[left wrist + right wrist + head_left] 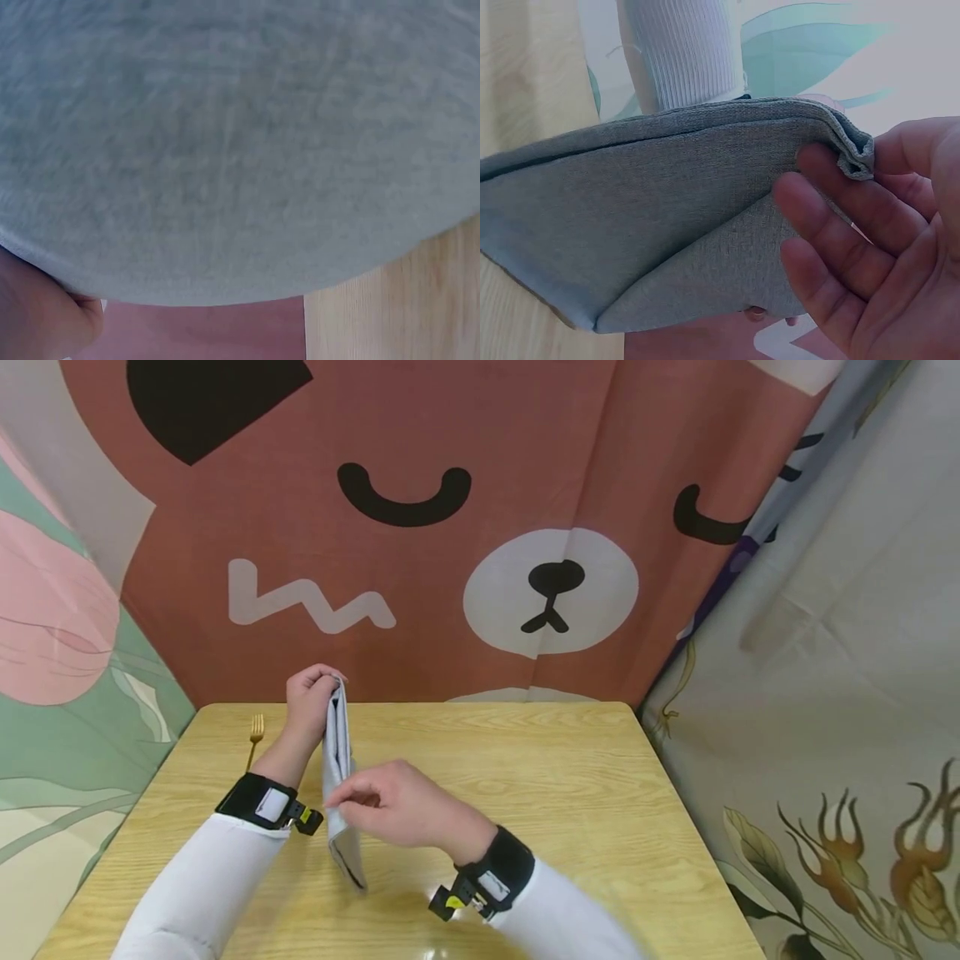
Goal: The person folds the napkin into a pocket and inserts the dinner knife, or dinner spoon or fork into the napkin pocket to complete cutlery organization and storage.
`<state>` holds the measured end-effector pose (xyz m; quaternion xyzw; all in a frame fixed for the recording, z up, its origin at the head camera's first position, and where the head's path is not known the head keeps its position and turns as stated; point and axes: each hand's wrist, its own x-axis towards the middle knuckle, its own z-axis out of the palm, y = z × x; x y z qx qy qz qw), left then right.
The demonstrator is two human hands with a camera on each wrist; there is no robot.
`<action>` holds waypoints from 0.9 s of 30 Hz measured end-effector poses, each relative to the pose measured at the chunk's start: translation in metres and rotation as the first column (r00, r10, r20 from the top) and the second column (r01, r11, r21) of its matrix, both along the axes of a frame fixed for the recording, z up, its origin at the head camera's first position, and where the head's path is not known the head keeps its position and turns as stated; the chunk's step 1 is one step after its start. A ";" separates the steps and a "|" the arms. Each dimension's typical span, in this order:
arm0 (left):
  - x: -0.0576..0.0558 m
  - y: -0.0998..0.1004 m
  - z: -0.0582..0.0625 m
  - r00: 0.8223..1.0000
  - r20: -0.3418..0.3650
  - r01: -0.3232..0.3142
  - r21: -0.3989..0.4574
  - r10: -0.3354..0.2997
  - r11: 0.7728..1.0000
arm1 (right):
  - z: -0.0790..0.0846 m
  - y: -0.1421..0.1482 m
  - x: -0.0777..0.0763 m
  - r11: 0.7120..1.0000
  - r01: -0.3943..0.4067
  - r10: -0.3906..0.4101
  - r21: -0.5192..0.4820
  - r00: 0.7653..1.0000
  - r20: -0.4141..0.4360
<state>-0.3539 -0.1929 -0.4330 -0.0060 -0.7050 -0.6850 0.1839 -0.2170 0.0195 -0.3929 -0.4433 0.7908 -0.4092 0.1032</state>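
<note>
A folded grey cloth (338, 760) stands on edge above the table, seen end-on in the head view. My left hand (306, 706) grips its far upper end. At the near side, my right hand (405, 802) pinches the cloth's folded edge. In the right wrist view, several layers show along the top, with the right hand's fingers (832, 232) at one corner. Left fingertips (756, 312) peek out under the opposite side. The cloth (232, 150) fills most of the left wrist view and hides much of the left hand (45, 315).
A gold fork (256, 737) lies on the wooden table (555, 785), left of my left hand. Behind the table hangs a brown curtain (420, 577) with a cartoon bear face. Patterned fabric (810, 693) hangs along the right side.
</note>
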 end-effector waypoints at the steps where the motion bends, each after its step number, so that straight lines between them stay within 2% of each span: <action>1: 0.000 0.000 0.000 1.000 -0.004 -0.004 -0.012 0.004 1.000 | 0.000 0.000 0.000 1.000 0.002 -0.002 0.000 1.000 0.007; 3: -0.001 0.000 -0.002 1.000 -0.006 -0.009 -0.053 0.008 0.999 | -0.002 0.001 0.001 1.000 0.012 -0.012 0.001 0.999 0.030; 6: -0.008 0.002 -0.011 1.000 0.024 -0.008 -0.151 0.012 0.988 | -0.008 0.007 0.002 0.999 0.045 -0.045 0.001 0.997 0.058; 10: -0.009 0.011 -0.013 0.999 0.049 0.025 -0.295 -0.011 0.955 | -0.018 0.020 0.003 0.995 0.094 -0.092 -0.017 0.991 0.098; 13: -0.009 0.021 -0.014 0.997 0.057 0.064 -0.365 -0.046 0.929 | -0.024 0.032 0.003 0.992 0.123 -0.117 -0.036 0.984 0.136; 21: -0.009 0.052 -0.020 0.973 0.155 0.222 -0.463 -0.168 0.858 | -0.043 0.063 0.008 0.980 0.198 -0.188 -0.037 0.963 0.192; 24: -0.008 0.063 -0.023 0.966 0.164 0.258 -0.490 -0.203 0.833 | -0.051 0.073 0.011 0.972 0.234 -0.222 -0.029 0.949 0.224; 27: -0.005 0.075 -0.026 0.962 0.175 0.272 -0.519 -0.210 0.810 | -0.059 0.084 0.014 0.964 0.264 -0.248 -0.031 0.935 0.254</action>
